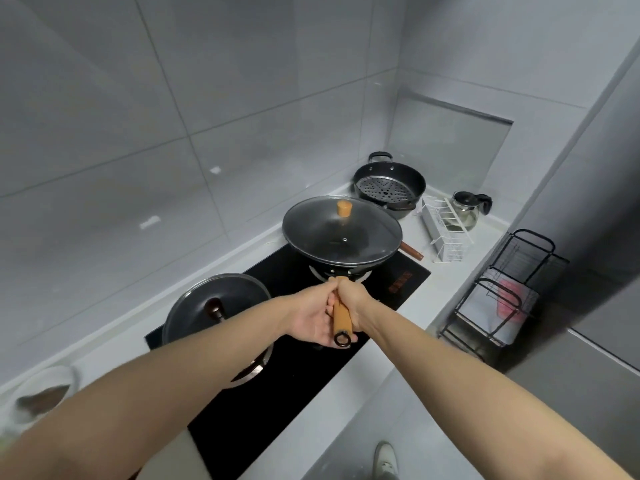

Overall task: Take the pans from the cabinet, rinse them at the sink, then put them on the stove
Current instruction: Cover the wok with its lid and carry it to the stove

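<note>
Both hands, the left hand (313,315) and the right hand (353,303), are clamping the wooden handle (341,315) of the lidded wok (341,233), which is sitting at frame centre over the far burner of the black stove (398,282). A second lidded pan (214,306) is occupying the near burner, lower left. To finish well, the wok should be lowered level and centred on its ring before either grip is loosened, lest the glass lid slide. The burner support is largely hidden beneath the wok; full seating cannot be told.
</note>
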Available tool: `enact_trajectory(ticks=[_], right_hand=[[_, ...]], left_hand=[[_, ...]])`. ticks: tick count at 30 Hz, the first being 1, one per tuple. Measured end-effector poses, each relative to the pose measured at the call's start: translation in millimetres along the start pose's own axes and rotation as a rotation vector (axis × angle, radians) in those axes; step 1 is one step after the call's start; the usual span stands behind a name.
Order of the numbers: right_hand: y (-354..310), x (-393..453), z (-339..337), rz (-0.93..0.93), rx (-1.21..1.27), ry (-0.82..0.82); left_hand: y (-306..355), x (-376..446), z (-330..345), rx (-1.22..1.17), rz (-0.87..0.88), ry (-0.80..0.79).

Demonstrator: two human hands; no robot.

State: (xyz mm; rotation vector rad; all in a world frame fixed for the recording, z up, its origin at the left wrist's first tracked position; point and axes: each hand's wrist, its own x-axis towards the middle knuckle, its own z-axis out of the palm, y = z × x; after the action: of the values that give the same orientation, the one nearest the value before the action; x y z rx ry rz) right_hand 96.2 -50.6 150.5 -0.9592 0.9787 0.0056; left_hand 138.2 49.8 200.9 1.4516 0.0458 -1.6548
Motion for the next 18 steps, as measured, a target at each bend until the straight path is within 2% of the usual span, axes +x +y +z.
enact_trajectory(ticks=[4, 8, 11, 18], right_hand=[[25, 6, 19, -0.043, 0.085, -0.012], [25, 11, 30, -0.021, 0.07, -0.012], [25, 16, 36, -0.009, 0.052, -0.001], [8, 31, 47, 0.099, -0.029, -0.09]], left_hand=[[-36, -16, -17, 0.065, 0.007, 0.107], [-49, -11, -28, 0.092, 0.052, 0.221], [-46, -8, -37, 0.145, 0.037, 0.249], [-31, -1, -69, 0.212, -0.011, 0.283]])
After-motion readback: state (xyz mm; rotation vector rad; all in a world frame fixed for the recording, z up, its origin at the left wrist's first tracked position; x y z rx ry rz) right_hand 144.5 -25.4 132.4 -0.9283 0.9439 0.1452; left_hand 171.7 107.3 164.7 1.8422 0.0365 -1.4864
